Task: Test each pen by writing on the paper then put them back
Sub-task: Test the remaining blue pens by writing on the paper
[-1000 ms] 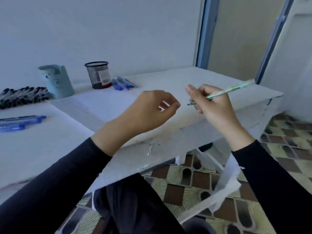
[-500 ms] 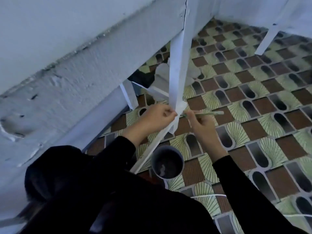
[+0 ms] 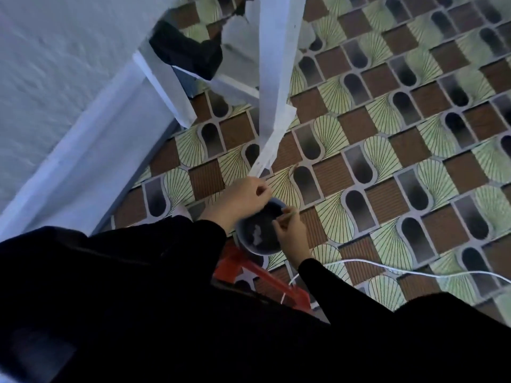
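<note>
table edge (image 3: 91,150) runs 8 to 12 o'clock down the left. paper strip (image 3: 273,106) hangs at 12 of the hands. open tiled floor (image 3: 414,161) from 1 to 4 o'clock; white cable (image 3: 387,268) at 4, red frame (image 3: 243,268) at 6. right hand (image 3: 290,230) pinches green pen (image 3: 288,216) over the dark round tub (image 3: 269,243), at its 1 o'clock rim. left hand (image 3: 237,200) curled at the 11 o'clock rim; can't tell if it holds anything. half a second ago both hands were up by the strip, with the tub below them.

Pen (image 3: 291,214) mostly hidden in R hand (image 3: 291,234); L hand (image 3: 240,201) contents unclear; cup (image 3: 255,240) interior blurred.
</note>
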`<state>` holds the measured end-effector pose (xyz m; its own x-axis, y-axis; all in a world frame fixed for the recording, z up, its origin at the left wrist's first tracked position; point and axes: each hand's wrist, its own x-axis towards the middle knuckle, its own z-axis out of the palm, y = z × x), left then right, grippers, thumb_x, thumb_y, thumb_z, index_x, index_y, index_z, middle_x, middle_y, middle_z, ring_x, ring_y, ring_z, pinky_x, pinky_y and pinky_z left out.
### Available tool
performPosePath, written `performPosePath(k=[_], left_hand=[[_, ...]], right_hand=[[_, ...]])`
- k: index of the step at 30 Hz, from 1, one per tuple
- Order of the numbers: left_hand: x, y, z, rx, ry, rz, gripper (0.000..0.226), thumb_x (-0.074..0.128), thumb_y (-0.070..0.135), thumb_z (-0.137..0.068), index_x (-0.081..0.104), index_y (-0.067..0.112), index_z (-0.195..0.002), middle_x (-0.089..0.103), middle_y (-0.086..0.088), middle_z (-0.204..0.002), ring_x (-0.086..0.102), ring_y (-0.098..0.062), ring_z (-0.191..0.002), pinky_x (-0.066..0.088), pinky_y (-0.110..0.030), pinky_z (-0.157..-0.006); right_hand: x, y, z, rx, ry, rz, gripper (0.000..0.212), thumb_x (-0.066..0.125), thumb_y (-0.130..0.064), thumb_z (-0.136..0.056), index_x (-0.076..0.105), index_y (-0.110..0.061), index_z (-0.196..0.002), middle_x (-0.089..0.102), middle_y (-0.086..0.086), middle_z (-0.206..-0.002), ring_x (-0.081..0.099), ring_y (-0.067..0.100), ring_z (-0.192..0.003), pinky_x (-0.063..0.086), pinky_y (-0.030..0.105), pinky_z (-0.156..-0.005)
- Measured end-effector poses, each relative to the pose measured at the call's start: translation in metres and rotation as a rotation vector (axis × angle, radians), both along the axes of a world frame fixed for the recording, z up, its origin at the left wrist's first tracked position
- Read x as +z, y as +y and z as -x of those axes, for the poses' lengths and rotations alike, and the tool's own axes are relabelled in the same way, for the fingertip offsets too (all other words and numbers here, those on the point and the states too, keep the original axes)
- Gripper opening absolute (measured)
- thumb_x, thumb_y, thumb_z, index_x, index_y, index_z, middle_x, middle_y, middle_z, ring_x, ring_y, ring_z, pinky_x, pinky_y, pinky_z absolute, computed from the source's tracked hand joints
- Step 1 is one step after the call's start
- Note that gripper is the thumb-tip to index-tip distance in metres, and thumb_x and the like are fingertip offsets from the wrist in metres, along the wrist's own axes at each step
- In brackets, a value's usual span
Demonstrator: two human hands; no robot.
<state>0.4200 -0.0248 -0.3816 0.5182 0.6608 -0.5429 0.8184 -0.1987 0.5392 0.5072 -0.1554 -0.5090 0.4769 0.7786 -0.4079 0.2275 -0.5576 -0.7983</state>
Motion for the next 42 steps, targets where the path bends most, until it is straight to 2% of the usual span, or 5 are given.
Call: performPosePath(k=[4,13,18,26,42], left_hand=[[-0.018,0.001,0.015,-0.029,0.039,0.093,0.021,0.056,0.026,-0.096,0.070,0.014,-0.107,0.065,-0.003,-0.113,0.060,-0.018,-0.104,0.046,-0.028,-0.084],[-0.028,0.005,0.016,0.003,-0.007,0.119,0.023,0.054,0.030,-0.097,0.068,0.019,-0.112,0.064,0.001,-0.114,0.057,-0.014,-0.102,0.038,-0.024,-0.078],[-0.023,0.003,0.013,-0.005,-0.022,0.104,0.024,0.053,0.030,-0.098,0.068,0.017,-0.112,0.065,0.001,-0.112,0.058,-0.015,-0.103,0.039,-0.024,-0.078],[0.033,0.000,0.011,0.090,-0.149,-0.047,0.022,0.054,0.030,-0.097,0.070,0.019,-0.108,0.069,0.005,-0.102,0.063,-0.010,-0.091,0.050,-0.024,-0.076],[0.326,-0.107,0.120,0.192,-0.580,-1.018,0.018,0.057,0.023,-0.095,0.072,0.013,-0.099,0.068,0.005,-0.092,0.065,-0.004,-0.085,0.048,-0.009,-0.073]], right_hand=[[-0.023,-0.007,0.003,-0.027,0.040,0.093,0.025,0.068,-0.014,-0.091,0.051,-0.013,-0.109,0.065,0.003,-0.097,0.063,0.019,-0.091,0.051,0.034,-0.081],[-0.037,-0.004,0.008,0.042,0.029,0.166,0.015,0.067,-0.018,-0.092,0.056,-0.011,-0.099,0.062,-0.002,-0.102,0.061,0.019,-0.091,0.053,0.034,-0.081],[-0.034,-0.008,0.004,-0.037,0.048,0.249,0.040,0.061,-0.030,-0.096,0.052,-0.009,-0.129,0.062,0.001,-0.100,0.058,0.016,-0.091,0.045,0.023,-0.071],[0.056,0.023,-0.012,-0.183,0.126,-0.189,0.019,0.050,-0.044,-0.095,0.056,-0.038,-0.112,0.068,-0.006,-0.105,0.066,0.015,-0.099,0.056,0.047,-0.087],[0.382,0.046,0.071,0.213,0.276,-1.216,0.017,0.051,-0.015,-0.102,0.057,-0.003,-0.114,0.065,-0.004,-0.083,0.062,0.012,-0.073,0.049,0.027,-0.067]])
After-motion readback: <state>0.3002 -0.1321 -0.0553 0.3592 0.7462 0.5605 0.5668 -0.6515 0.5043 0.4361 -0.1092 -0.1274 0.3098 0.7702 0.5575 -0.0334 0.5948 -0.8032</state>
